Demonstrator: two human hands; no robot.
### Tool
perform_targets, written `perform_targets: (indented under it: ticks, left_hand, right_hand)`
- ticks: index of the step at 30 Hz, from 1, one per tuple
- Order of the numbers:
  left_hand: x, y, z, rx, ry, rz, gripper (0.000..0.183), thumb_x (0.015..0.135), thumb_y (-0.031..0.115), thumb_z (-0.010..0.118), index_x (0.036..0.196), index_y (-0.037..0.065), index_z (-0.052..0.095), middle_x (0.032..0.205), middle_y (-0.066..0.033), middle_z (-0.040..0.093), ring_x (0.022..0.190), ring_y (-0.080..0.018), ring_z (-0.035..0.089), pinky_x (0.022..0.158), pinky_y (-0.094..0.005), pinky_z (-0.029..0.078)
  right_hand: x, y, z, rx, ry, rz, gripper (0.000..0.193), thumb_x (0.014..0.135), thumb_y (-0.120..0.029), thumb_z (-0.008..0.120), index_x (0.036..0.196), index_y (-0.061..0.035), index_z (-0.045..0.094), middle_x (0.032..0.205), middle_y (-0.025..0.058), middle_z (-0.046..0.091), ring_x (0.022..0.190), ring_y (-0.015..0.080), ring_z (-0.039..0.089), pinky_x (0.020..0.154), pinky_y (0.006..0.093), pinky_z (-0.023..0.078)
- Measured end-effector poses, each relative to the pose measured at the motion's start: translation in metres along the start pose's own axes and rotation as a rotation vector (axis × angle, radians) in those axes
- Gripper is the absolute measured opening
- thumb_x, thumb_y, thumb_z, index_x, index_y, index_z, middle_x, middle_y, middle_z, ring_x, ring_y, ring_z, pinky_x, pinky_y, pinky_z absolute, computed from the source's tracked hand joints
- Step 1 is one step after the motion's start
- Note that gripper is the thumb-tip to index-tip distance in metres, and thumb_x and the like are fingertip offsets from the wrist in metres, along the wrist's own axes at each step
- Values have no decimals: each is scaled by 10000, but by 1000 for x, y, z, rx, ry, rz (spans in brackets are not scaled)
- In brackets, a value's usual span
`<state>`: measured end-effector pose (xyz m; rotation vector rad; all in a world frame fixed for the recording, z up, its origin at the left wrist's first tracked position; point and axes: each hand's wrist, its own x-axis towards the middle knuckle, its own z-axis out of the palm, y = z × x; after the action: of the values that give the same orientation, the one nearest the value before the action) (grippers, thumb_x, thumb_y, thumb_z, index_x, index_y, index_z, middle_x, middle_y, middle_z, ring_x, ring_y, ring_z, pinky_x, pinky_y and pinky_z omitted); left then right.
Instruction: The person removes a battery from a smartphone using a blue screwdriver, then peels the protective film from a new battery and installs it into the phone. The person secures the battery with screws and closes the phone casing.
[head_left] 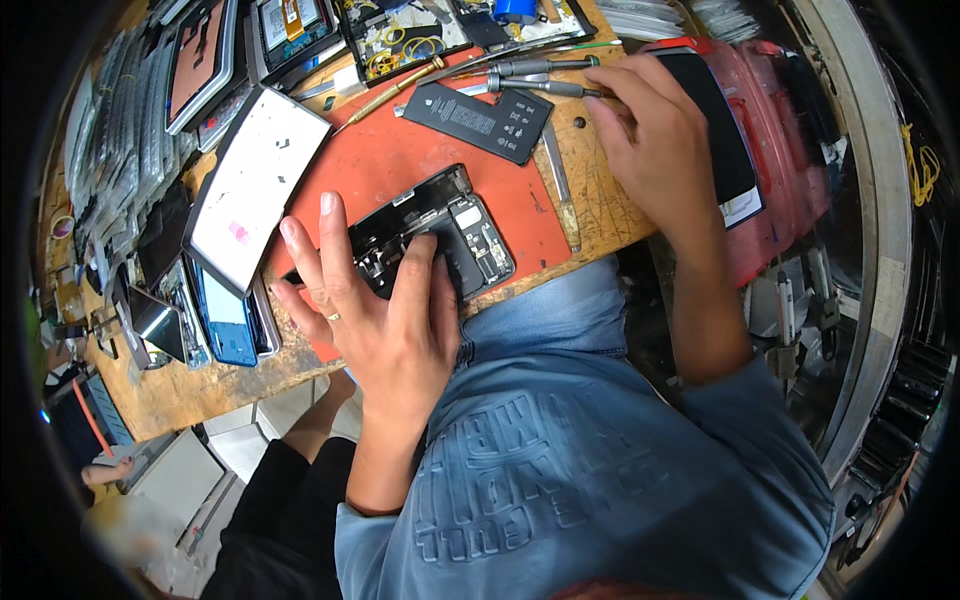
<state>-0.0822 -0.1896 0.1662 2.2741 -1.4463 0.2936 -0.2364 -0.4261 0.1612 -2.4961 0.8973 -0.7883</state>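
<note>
My left hand (385, 310) lies over an opened phone (485, 240) with its fingers spread; one fingertip touches the phone's inside. The hand hides part of the phone, whose cover is off and inner parts show. My right hand (655, 125) is at the back right, thumb and forefinger apart on either side of the end of a grey screwdriver (535, 86). Whether they touch it is hard to tell. A second grey screwdriver (540, 66) lies just behind. Between phone and screwdrivers lies a black phone battery (480, 120) on the orange mat (390, 155).
A gold screwdriver (395, 92) lies left of the battery, metal tweezers (556, 170) right of it. A white panel (260, 185) leans at the left near stacked phone parts (120, 150). A dark phone (710, 130) rests on a red case (775, 150). Another person's leg (310, 430) shows below.
</note>
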Motion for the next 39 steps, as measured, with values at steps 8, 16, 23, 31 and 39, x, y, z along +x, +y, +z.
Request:
perform_targets:
  ticks: [8,16,23,31,39]
  left_hand:
    - [4,-3,0,6,13,7,171,875,131,813,1018,223,824,1705,-218,410,1616,-498,299,1306,-590,-39]
    - [18,10,-2,64,-26,-2,180,872,225,864,1042,282,860,1636,-165,497,1593,-435,324,1287,-602,74]
    - [31,13,-3,92,-60,13,181,794,305,916,968,284,873,1593,-116,549,1546,-409,374,1268,-590,158]
    - [33,9,-4,71,-72,25,222,755,330,939,963,274,884,1593,-111,557,1541,-412,384,1272,-582,182]
    - [33,10,-8,89,-106,21,225,767,336,933,976,268,885,1602,-129,545,1542,-406,385,1277,-559,185]
  right_hand:
    - [-10,-25,-4,618,-72,153,203,1059,-63,652,1242,13,610,1059,117,682,894,190,711,764,335,582]
    - [-72,-71,21,1228,-148,508,212,1041,74,645,1230,41,554,1079,139,704,965,153,747,856,296,653]
    - [-77,-71,35,1179,-103,365,224,1035,83,661,1229,50,555,1082,136,711,973,153,740,891,293,634]
    - [-82,-78,44,1041,66,399,150,947,38,794,1056,-6,699,934,54,713,812,80,703,699,247,563]
    - [-83,-75,44,736,133,-89,187,902,41,774,1060,1,681,983,142,719,851,280,755,736,351,623]
